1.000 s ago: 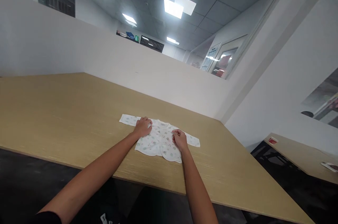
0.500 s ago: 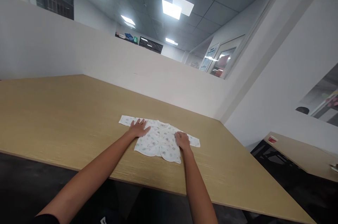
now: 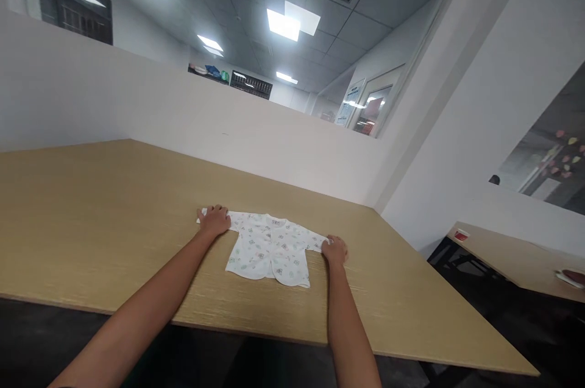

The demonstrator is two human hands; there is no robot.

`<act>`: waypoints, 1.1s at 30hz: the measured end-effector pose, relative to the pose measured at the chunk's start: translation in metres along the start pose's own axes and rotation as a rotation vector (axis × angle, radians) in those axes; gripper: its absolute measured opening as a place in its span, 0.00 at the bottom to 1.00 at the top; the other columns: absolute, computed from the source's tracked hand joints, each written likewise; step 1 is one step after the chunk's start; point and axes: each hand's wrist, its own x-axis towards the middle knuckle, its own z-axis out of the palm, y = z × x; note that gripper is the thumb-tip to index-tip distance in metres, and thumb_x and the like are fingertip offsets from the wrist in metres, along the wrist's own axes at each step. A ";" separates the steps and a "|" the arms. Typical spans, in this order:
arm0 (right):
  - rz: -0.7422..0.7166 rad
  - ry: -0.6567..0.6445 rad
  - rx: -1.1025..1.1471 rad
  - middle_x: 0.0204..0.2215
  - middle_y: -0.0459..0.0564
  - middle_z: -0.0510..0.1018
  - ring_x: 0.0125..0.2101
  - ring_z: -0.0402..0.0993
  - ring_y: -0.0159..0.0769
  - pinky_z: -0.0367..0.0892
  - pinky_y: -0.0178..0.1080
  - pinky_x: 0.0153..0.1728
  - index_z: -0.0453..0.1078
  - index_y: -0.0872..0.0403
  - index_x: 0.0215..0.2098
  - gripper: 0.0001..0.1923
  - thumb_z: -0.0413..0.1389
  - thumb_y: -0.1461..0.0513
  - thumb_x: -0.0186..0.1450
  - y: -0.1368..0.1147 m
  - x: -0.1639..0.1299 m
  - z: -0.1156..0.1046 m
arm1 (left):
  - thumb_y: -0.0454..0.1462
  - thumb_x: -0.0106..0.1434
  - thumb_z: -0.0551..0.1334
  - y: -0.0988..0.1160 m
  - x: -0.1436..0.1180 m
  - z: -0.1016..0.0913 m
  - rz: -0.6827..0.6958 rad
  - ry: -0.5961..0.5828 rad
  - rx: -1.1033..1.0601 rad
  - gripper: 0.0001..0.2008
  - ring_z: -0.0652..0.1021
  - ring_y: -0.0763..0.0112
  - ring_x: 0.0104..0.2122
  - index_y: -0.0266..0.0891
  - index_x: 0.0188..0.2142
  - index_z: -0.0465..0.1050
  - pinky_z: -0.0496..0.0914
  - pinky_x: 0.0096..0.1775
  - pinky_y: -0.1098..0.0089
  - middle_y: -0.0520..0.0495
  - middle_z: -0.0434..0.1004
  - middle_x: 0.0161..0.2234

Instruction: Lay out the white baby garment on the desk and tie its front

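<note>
A small white baby shirt (image 3: 269, 248) with a pale printed pattern lies spread out on the wooden table (image 3: 137, 242), its neckline towards the far wall. Its hem is curved at the front and both sleeves stretch sideways. My left hand (image 3: 216, 220) rests palm down over the end of the left sleeve, thumb and fingers apart, covering most of the cuff. On the other side my right hand (image 3: 335, 250) lies over the right sleeve's end; its fingers are bent and slightly blurred. Neither hand lifts the cloth.
A low white partition (image 3: 256, 144) runs behind the table and meets a white wall (image 3: 439, 175) at the right. Beyond the table's right edge stands a second table (image 3: 503, 254) bearing a red and white cup (image 3: 461, 235).
My left hand has slid left from the shirt's shoulder to the sleeve end. My right hand has moved right, from the shirt's side to the other cuff. The view has shifted slightly.
</note>
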 end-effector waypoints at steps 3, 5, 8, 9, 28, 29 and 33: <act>0.024 0.000 0.017 0.65 0.57 0.69 0.67 0.58 0.53 0.51 0.58 0.66 0.72 0.50 0.62 0.26 0.48 0.61 0.68 -0.002 -0.002 0.001 | 0.42 0.65 0.54 0.003 -0.001 -0.001 -0.025 0.066 0.006 0.22 0.68 0.40 0.59 0.40 0.55 0.76 0.53 0.60 0.37 0.32 0.73 0.59; 0.019 -0.010 0.020 0.66 0.56 0.68 0.68 0.56 0.55 0.49 0.60 0.66 0.71 0.50 0.63 0.27 0.49 0.60 0.67 -0.005 -0.003 0.001 | 0.44 0.63 0.56 0.005 -0.002 -0.002 -0.036 0.104 0.005 0.23 0.68 0.40 0.58 0.40 0.53 0.78 0.53 0.60 0.39 0.32 0.74 0.57; 0.008 -0.022 0.019 0.68 0.55 0.66 0.70 0.52 0.56 0.47 0.60 0.67 0.69 0.51 0.65 0.29 0.49 0.61 0.67 -0.009 -0.004 0.000 | 0.44 0.62 0.57 0.007 -0.002 -0.002 -0.029 0.152 -0.001 0.20 0.69 0.43 0.57 0.41 0.48 0.80 0.53 0.61 0.44 0.34 0.77 0.54; 0.003 -0.021 0.021 0.67 0.55 0.67 0.70 0.53 0.55 0.47 0.60 0.67 0.69 0.50 0.65 0.29 0.48 0.61 0.66 -0.010 -0.004 0.000 | 0.43 0.63 0.57 0.008 -0.002 -0.001 -0.023 0.166 -0.001 0.19 0.70 0.44 0.56 0.41 0.46 0.81 0.53 0.61 0.47 0.36 0.78 0.53; -0.007 0.123 0.167 0.47 0.58 0.83 0.55 0.73 0.56 0.63 0.50 0.57 0.82 0.52 0.45 0.18 0.56 0.62 0.58 -0.008 -0.009 -0.013 | 0.41 0.65 0.52 0.011 -0.001 -0.008 0.027 0.307 -0.079 0.18 0.76 0.47 0.52 0.39 0.43 0.80 0.59 0.57 0.52 0.36 0.83 0.47; -0.005 0.131 0.181 0.47 0.58 0.83 0.54 0.73 0.55 0.63 0.50 0.57 0.82 0.52 0.44 0.18 0.56 0.62 0.59 -0.008 -0.009 -0.013 | 0.41 0.66 0.52 0.010 0.000 -0.008 0.039 0.308 -0.085 0.18 0.77 0.47 0.51 0.38 0.42 0.80 0.60 0.56 0.53 0.36 0.84 0.47; 0.000 0.159 0.245 0.47 0.58 0.83 0.55 0.72 0.56 0.62 0.51 0.57 0.82 0.51 0.43 0.17 0.55 0.62 0.59 -0.007 -0.006 -0.015 | 0.40 0.66 0.51 0.009 0.003 -0.008 0.086 0.298 -0.112 0.18 0.80 0.52 0.46 0.38 0.42 0.79 0.63 0.54 0.57 0.37 0.85 0.44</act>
